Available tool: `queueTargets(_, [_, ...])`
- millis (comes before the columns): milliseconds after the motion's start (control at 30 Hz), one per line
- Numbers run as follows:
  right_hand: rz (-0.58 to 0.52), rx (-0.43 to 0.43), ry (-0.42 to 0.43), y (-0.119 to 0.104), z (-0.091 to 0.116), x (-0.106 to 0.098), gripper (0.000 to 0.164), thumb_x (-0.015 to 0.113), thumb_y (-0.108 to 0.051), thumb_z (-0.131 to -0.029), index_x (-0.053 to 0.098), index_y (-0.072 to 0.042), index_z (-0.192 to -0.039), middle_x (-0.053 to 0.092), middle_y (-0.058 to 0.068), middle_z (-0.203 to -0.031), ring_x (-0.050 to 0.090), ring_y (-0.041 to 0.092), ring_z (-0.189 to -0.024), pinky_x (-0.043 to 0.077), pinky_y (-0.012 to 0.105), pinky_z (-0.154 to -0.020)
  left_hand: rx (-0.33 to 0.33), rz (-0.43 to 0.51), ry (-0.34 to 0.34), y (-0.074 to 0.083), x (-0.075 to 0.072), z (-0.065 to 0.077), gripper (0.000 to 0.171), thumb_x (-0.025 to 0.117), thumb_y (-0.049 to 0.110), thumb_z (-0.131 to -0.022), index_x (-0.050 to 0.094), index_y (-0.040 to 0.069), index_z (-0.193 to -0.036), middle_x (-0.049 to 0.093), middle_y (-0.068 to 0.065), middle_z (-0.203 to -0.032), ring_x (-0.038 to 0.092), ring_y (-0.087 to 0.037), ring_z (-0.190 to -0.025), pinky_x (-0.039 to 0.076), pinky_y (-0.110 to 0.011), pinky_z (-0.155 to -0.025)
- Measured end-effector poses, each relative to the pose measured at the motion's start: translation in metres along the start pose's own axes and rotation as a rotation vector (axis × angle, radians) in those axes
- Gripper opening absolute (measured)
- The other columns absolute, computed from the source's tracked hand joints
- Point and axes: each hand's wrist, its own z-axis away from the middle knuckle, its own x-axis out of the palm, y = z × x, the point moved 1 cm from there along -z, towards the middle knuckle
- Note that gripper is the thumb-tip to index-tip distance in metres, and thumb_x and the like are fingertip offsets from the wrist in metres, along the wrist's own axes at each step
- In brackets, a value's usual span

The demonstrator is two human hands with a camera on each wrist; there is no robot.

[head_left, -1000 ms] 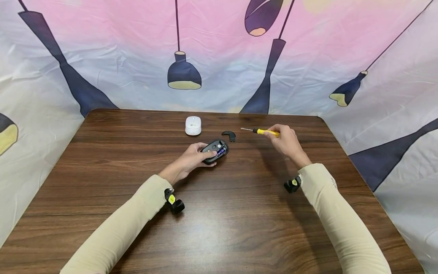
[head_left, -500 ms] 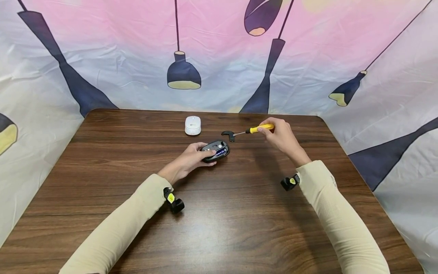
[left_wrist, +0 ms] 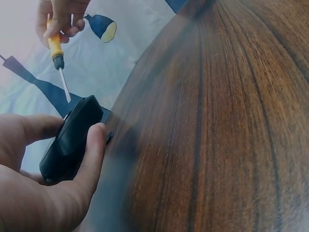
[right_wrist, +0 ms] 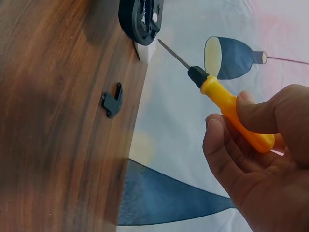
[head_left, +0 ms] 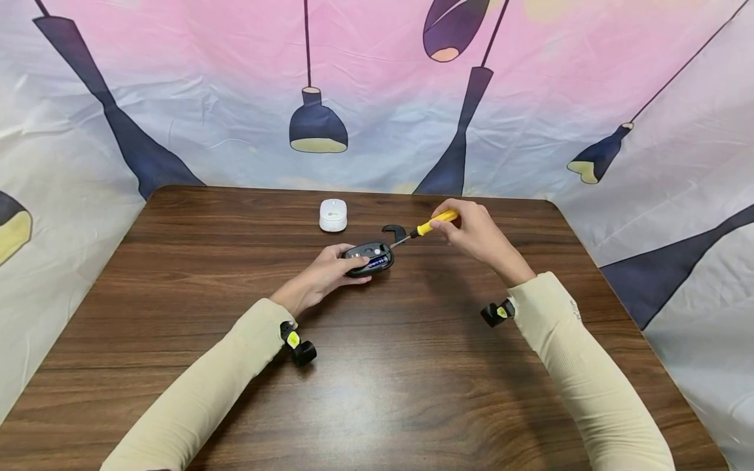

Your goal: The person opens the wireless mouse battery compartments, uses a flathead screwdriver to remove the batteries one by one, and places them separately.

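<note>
Head view: centrally, my left hand point(head_left: 330, 267) is gripping the black wireless mouse point(head_left: 372, 250), open underside up; at its two o'clock, my right hand point(head_left: 474, 230) is pinching a yellow-handled screwdriver point(head_left: 424, 229). Probably I am aligning it; the next move is calling for steadiness.

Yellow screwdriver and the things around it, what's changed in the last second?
The right hand moved the screwdriver leftward, bringing its tip close to the black mouse. The left hand still holds that mouse; the white mouse and black cover stayed put.
</note>
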Motion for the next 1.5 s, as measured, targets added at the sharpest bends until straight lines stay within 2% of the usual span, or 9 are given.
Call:
queueTargets(133, [0.027, -0.033, -0.032, -0.005, 0.0, 0.0, 0.013, 0.067, -0.013, -0.099, 0.069, -0.003, -0.107, 0.067, 0.013, -0.083, 0.062, 0.025, -0.067, 0.05, 0.03, -0.056, 0.002, 0.015, 0.01, 0.0, 0.0, -0.001, 0.053, 0.056, -0.002, -0.1, 0.031, -0.011, -0.147, 0.036, -0.03, -0.147, 0.051, -0.037, -0.125, 0.058, -0.038, -0.095])
queueTargets(467, [0.082, -0.072, -0.085, -0.014, -0.002, 0.001, 0.01, 0.068, -0.011, -0.098, 0.071, -0.004, -0.104, 0.069, 0.009, -0.086, 0.059, 0.019, -0.065, 0.05, 0.03, -0.056, 0.013, 0.015, 0.011, 0.0, 0.001, -0.001, 0.054, 0.056, -0.002, -0.1, 0.03, -0.013, -0.146, 0.035, -0.031, -0.148, 0.051, -0.037, -0.125, 0.059, -0.037, -0.092])
queueTargets(733, [0.124, -0.067, -0.103, -0.021, -0.002, 0.003, 0.007, 0.07, -0.012, -0.097, 0.072, -0.006, -0.1, 0.069, 0.009, -0.085, 0.053, 0.02, -0.064, 0.046, 0.032, -0.057, 0.019, 0.005, 0.015, -0.001, 0.001, -0.001, 0.054, 0.057, -0.003, -0.1, 0.03, -0.014, -0.145, 0.037, -0.032, -0.146, 0.053, -0.038, -0.123, 0.057, -0.039, -0.095])
queueTargets(933, [0.133, -0.087, -0.1, -0.023, -0.004, 0.005, 0.007, 0.071, -0.013, -0.096, 0.072, -0.006, -0.098, 0.07, 0.011, -0.086, 0.052, 0.02, -0.063, 0.045, 0.032, -0.057, 0.025, -0.015, 0.013, 0.0, 0.0, 0.0, 0.055, 0.057, -0.003, -0.1, 0.03, -0.014, -0.147, 0.037, -0.033, -0.146, 0.053, -0.039, -0.124, 0.059, -0.038, -0.093])
queueTargets(1067, [0.147, -0.087, -0.09, -0.02, -0.004, 0.004, 0.008, 0.073, -0.012, -0.095, 0.073, -0.005, -0.097, 0.071, 0.011, -0.088, 0.054, 0.02, -0.063, 0.047, 0.032, -0.057, 0.026, 0.005, 0.002, 0.0, -0.002, 0.0, 0.058, 0.056, -0.004, -0.1, 0.026, -0.014, -0.149, 0.035, -0.033, -0.148, 0.051, -0.04, -0.127, 0.058, -0.038, -0.094])
queueTargets(1300, [0.272, -0.099, -0.072, -0.012, -0.002, 0.002, 0.013, 0.079, -0.014, -0.09, 0.077, -0.003, -0.096, 0.071, 0.01, -0.092, 0.063, 0.025, -0.082, 0.054, 0.04, -0.07, 0.023, 0.02, -0.008, 0.001, -0.004, 0.0, 0.057, 0.055, -0.004, -0.101, 0.026, -0.015, -0.149, 0.034, -0.034, -0.149, 0.048, -0.04, -0.13, 0.057, -0.04, -0.096])
queueTargets(1367, [0.313, -0.099, -0.065, -0.011, -0.001, 0.001, 0.014, 0.081, -0.015, -0.089, 0.079, -0.004, -0.096, 0.068, 0.01, -0.092, 0.062, 0.026, -0.084, 0.054, 0.041, -0.069, 0.024, 0.018, -0.009, 0.001, -0.004, 0.001, 0.057, 0.054, -0.004, -0.101, 0.026, -0.015, -0.149, 0.033, -0.034, -0.15, 0.047, -0.04, -0.131, 0.057, -0.04, -0.096])
queueTargets(1500, [0.372, -0.074, -0.065, -0.006, 0.001, 0.001, 0.015, 0.081, -0.019, -0.089, 0.08, -0.007, -0.098, 0.064, 0.007, -0.088, 0.057, 0.024, -0.077, 0.049, 0.038, -0.061, 0.033, 0.016, -0.016, 0.003, -0.004, 0.001, 0.055, 0.054, -0.004, -0.101, 0.027, -0.016, -0.148, 0.034, -0.034, -0.149, 0.047, -0.04, -0.131, 0.057, -0.039, -0.096])
